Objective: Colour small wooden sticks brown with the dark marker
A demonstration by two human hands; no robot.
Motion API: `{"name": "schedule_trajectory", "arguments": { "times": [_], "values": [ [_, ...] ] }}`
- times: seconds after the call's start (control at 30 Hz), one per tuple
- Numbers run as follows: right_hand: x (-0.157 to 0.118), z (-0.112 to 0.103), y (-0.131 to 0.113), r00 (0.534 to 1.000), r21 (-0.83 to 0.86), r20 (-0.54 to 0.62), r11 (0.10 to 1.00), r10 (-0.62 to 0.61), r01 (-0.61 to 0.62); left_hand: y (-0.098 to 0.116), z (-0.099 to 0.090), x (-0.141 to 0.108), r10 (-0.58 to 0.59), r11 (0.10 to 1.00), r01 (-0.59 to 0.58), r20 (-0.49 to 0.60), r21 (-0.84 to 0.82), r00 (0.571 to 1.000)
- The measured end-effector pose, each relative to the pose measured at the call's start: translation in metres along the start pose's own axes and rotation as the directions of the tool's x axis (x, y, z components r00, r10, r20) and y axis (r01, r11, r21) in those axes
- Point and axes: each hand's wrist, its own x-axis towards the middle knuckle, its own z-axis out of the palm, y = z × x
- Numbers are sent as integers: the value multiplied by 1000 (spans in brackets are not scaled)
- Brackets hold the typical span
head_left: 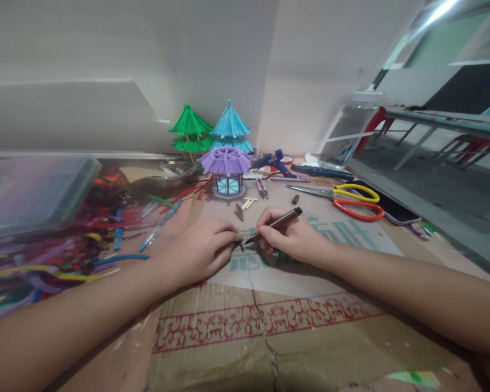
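Observation:
In my right hand (286, 234) is a brown marker pen (281, 222), its tip pointing left and down toward my left fingers. My left hand (210, 245) pinches a short brown stick (241, 246) against the white printed sheet (330, 261). Just beyond lie a few brown sticks (239, 212) beside several pale wooden sticks (249, 203). The marker's brown cap (296, 200) rests apart, farther right. Behind the sticks stands a small pavilion model with a purple roof (226, 163).
Green (191, 130) and blue (230, 122) roofed models stand by the wall. A glue gun (276, 162), snips (262, 188), scissors (347, 200), phone (386, 204) and plastic jug (349, 130) sit right. Coloured craft strips (65, 272) and a plastic box (36, 190) fill the left.

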Motion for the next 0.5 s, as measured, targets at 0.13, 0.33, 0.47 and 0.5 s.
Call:
{"name": "schedule_trajectory", "arguments": {
  "times": [0.13, 0.33, 0.47, 0.5],
  "values": [
    [0, 2, 0, 999, 35, -32, 999, -9, 11, 1, -1, -1, -117, 988, 121, 47, -98, 992],
    [2, -6, 3, 950, -136, -93, 949, -298, 284, 0, 1, 2, -281, 951, 288, 81, -107, 956],
    [0, -15, 8, 912, -353, 4, 853, -410, 385, 2, 3, 3, -340, 931, 347, 81, -115, 937],
    [-2, -16, 7, 914, -393, 31, 836, -405, 384, 2, 2, 4, -358, 925, 363, 66, -109, 932]
  ]
}}
